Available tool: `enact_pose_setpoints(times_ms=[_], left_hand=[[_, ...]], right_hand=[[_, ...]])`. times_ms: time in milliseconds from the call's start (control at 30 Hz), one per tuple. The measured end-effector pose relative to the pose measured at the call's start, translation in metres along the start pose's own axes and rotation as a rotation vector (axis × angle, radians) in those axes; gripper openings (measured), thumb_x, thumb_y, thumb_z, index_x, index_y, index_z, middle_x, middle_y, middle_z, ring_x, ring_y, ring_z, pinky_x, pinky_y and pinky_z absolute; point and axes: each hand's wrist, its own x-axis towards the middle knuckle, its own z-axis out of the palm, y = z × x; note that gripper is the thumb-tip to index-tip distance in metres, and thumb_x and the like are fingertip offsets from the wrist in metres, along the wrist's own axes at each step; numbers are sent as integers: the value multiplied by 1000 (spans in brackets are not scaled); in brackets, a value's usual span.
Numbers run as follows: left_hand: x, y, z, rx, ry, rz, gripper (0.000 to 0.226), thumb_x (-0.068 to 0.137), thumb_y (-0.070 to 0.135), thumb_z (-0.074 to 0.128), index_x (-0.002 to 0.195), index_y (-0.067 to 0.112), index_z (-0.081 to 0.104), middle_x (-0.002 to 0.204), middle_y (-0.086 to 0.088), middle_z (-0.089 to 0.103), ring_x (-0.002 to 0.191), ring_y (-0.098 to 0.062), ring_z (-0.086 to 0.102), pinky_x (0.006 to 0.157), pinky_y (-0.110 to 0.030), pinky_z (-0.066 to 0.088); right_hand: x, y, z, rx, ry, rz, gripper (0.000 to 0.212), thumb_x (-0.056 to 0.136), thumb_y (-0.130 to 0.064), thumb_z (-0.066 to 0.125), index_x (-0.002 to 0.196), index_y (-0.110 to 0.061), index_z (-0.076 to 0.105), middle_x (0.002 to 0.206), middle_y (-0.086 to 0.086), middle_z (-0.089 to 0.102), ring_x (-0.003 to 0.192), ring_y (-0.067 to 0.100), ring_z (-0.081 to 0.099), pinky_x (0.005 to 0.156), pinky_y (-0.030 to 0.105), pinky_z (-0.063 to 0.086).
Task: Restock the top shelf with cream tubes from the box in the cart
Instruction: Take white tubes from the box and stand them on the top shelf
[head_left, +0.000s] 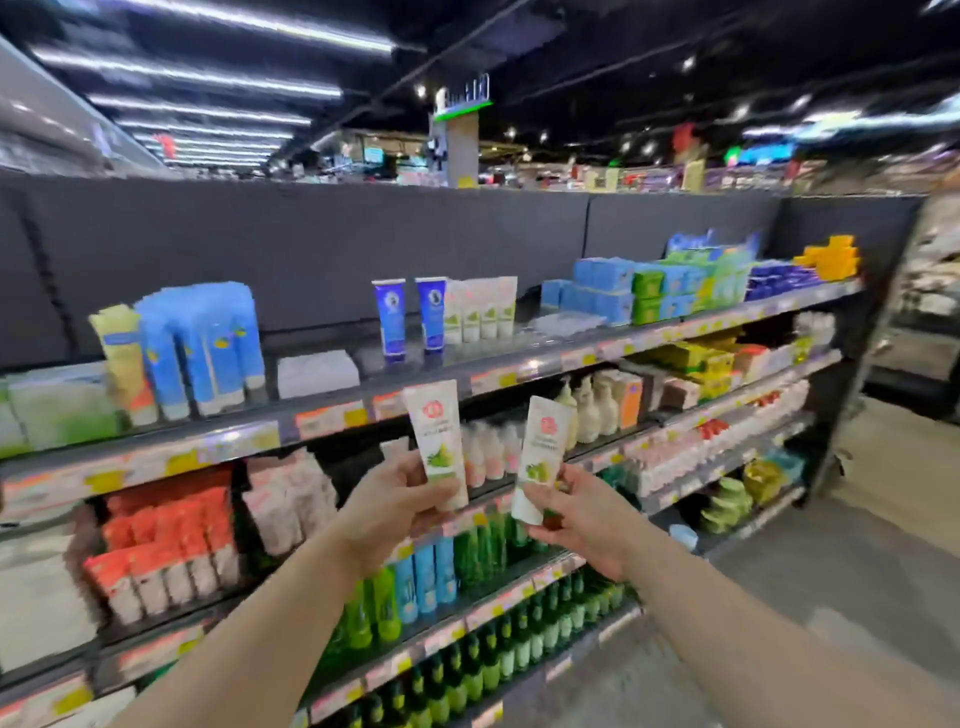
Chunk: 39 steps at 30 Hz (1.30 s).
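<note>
Dark metal top shelf (519, 364) in shop aisle, strip-lit black ceiling.
Left hand (395, 499) grips white green-printed cream tube (435, 441); right hand (576, 512) grips second matching white tube (540, 460).

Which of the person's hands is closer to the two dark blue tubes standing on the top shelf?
Left. The left hand is below the blue tubes, slightly to their left; the right hand is lower and well off to their right.
</note>
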Motion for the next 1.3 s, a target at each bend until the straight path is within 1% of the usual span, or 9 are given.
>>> enact_pose_setpoints(times_ms=[133, 233, 400, 567, 733, 867, 1000, 1133, 1300], left_hand=[[60, 11, 41, 84, -60, 81, 15, 91, 1, 60, 100, 11, 66, 89, -4, 75, 79, -20, 66, 75, -35, 49], [116, 13, 46, 138, -52, 128, 12, 91, 9, 64, 101, 15, 68, 90, -3, 75, 75, -17, 63, 67, -27, 49], [226, 39, 41, 169, 44, 177, 22, 85, 14, 72, 105, 22, 68, 109, -1, 73, 102, -18, 67, 96, -42, 51], [319, 67, 43, 301, 121, 264, 14, 86, 14, 71, 93, 27, 68, 99, 8, 74, 98, -13, 67, 95, -36, 51], [374, 65, 48, 429, 184, 225, 21, 85, 23, 73, 104, 23, 68, 101, 9, 73, 97, -11, 67, 91, -34, 53], [398, 63, 58, 484, 250, 185, 20, 86, 23, 72, 104, 26, 64, 101, 14, 70, 95, -5, 64, 80, -22, 49], [406, 56, 66, 518, 336, 133, 18, 87, 23, 70, 98, 35, 62, 99, 20, 68, 95, 3, 61, 79, -17, 47], [410, 51, 66, 524, 404, 68, 24, 86, 27, 70, 106, 37, 63, 106, 21, 70, 103, 0, 64, 95, -28, 48], [412, 49, 73, 533, 470, 23, 30, 87, 28, 69, 112, 39, 60, 111, 24, 68, 106, 3, 62, 96, -28, 48]], right_hand=[[31, -9, -58, 19, 58, -27, 38, 85, -23, 73, 118, -17, 57, 125, 10, 57, 112, 27, 61, 86, 36, 57], [69, -23, -90, -29, 65, -73, 40, 87, -22, 71, 123, -16, 55, 120, 10, 61, 108, 26, 63, 77, 29, 57], [154, -63, -127, -214, 137, -150, 28, 86, -27, 72, 112, -19, 64, 111, 12, 70, 96, 24, 67, 85, 37, 53], [242, -108, -152, -341, 196, -227, 24, 84, -31, 73, 105, -22, 67, 96, 2, 75, 94, 27, 69, 87, 46, 55], [322, -137, -169, -462, 177, -287, 21, 84, -30, 73, 102, -25, 64, 94, -1, 72, 84, 14, 67, 81, 34, 56], [393, -161, -179, -608, 113, -379, 27, 81, -35, 74, 103, -26, 61, 95, -8, 70, 88, 17, 67, 79, 36, 58], [452, -175, -182, -757, -19, -450, 26, 84, -30, 73, 102, -23, 56, 96, -10, 65, 87, 8, 60, 66, 15, 44], [498, -167, -181, -825, -137, -462, 33, 85, -30, 71, 114, -29, 54, 112, -13, 66, 101, 12, 63, 89, 33, 52], [519, -160, -183, -932, -176, -449, 32, 86, -46, 63, 111, -33, 48, 114, -9, 63, 105, 21, 58, 95, 49, 48]])
